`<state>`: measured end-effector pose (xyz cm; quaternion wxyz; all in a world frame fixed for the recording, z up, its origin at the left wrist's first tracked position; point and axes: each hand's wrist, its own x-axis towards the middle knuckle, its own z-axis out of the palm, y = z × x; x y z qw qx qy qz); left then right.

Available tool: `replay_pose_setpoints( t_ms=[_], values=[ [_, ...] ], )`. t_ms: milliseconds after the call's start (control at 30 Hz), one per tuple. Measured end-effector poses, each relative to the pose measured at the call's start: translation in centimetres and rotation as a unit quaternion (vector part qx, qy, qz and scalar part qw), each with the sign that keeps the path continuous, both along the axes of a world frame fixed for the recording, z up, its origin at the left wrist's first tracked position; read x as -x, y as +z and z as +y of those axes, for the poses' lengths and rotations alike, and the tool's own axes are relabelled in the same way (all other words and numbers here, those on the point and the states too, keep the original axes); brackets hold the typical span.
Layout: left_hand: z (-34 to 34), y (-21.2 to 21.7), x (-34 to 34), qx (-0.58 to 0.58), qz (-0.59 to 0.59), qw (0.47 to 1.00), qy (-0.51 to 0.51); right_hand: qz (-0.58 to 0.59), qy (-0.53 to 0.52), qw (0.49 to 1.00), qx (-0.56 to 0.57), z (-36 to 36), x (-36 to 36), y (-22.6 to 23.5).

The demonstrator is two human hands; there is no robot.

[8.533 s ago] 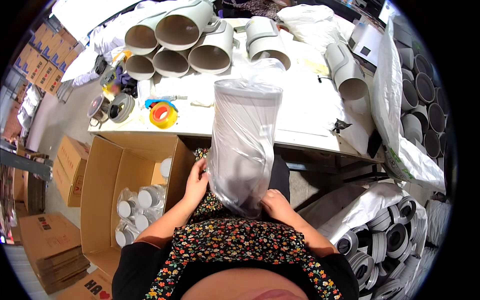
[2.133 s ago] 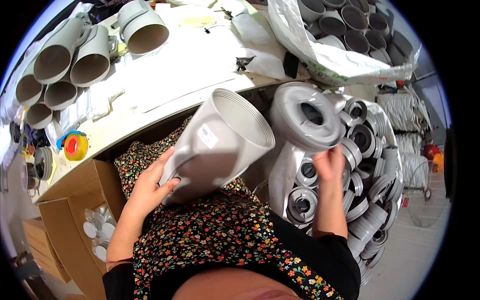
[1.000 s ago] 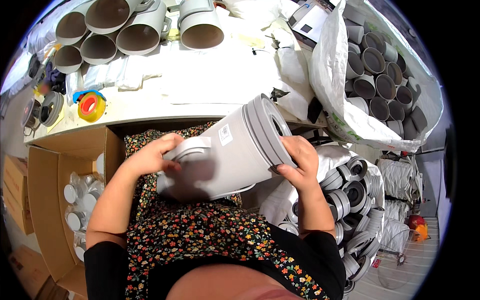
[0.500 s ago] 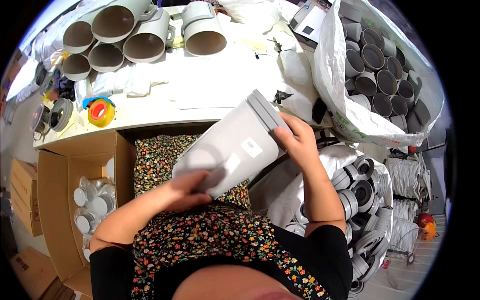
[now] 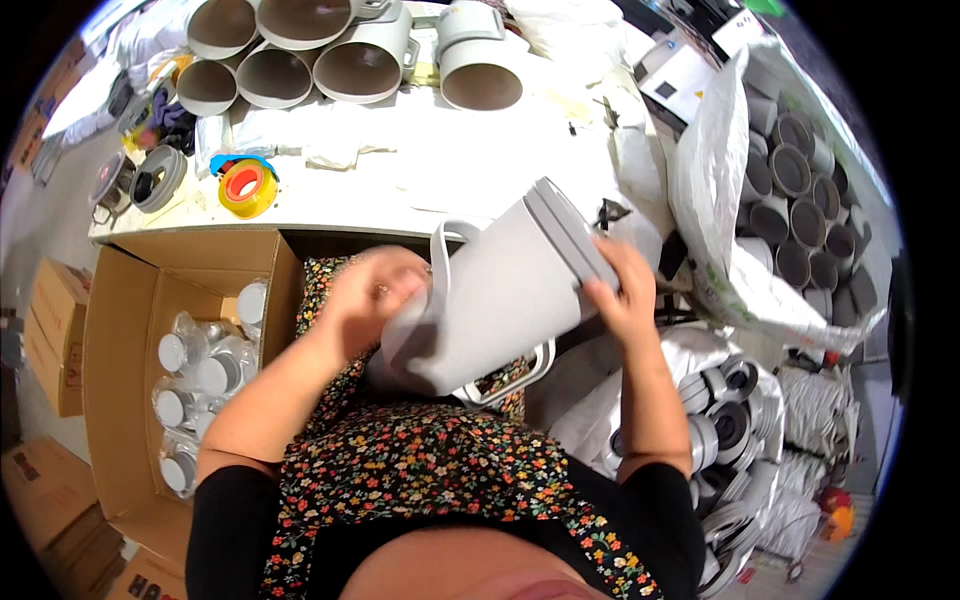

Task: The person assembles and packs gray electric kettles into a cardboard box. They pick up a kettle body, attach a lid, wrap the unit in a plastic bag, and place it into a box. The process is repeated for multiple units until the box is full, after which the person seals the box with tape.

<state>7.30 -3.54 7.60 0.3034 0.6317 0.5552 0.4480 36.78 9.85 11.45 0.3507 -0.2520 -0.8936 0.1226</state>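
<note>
Left forearm: raised from the near left, bent at the elbow, the left hand (image 5: 378,297) at the left side of the grey container (image 5: 500,300). Right forearm: reaching up from the near right, the right hand (image 5: 627,288) at the container's far right end. The container we list as matt pale grey, tall and straight-sided, lying tilted above the lap of the floral apron (image 5: 420,440), its base end to the near left and in shadow, its darker grey lid (image 5: 572,228) to the far right and seated on the mouth. We note one strap-like handle (image 5: 440,262) on its left side and one paler loop (image 5: 518,378) on its near side. Right hand: thumb and fingers clamped on the lidded end at the rim. Left hand: blurred, fingers bent, close by the strap-like handle; we cannot tell whether it grips or merely touches. About these, we enter: at the left, an open carton (image 5: 130,330) with clear-wrapped, white-capped pieces (image 5: 215,374); beyond, a white table (image 5: 420,195) bearing a yellow tape roll (image 5: 247,190) and a stack of open-mouthed grey containers (image 5: 275,78); at the right, a white sack (image 5: 712,170) of like vessels and, nearer, a second bag (image 5: 590,415) of grey lids (image 5: 732,425).
</note>
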Motion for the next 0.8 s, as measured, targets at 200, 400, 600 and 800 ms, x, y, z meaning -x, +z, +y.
replay_pose_setpoints(
  t_ms=[200, 400, 600, 800],
  values=[
    [4.0, -4.5, -0.2, 0.134, -0.289, 0.947, -0.037, 0.047, 0.187, 0.981, -0.022, -2.4, 0.5, 1.9],
    [3.7, -5.0, -2.3, -0.029, -0.117, 0.982, -0.142, 0.177, 0.03, 0.955, 0.238, 8.3, 1.8, -0.4],
    [4.2, -5.7, -1.6, 0.0, -0.201, 0.969, -0.144, 0.006, -0.115, 0.992, 0.055, 16.9, 10.6, -15.2],
    [2.9, -5.1, -0.5, -0.01, -0.179, 0.979, -0.093, 0.106, -0.031, 0.881, 0.46, 12.1, 12.0, -13.3]
  ],
)
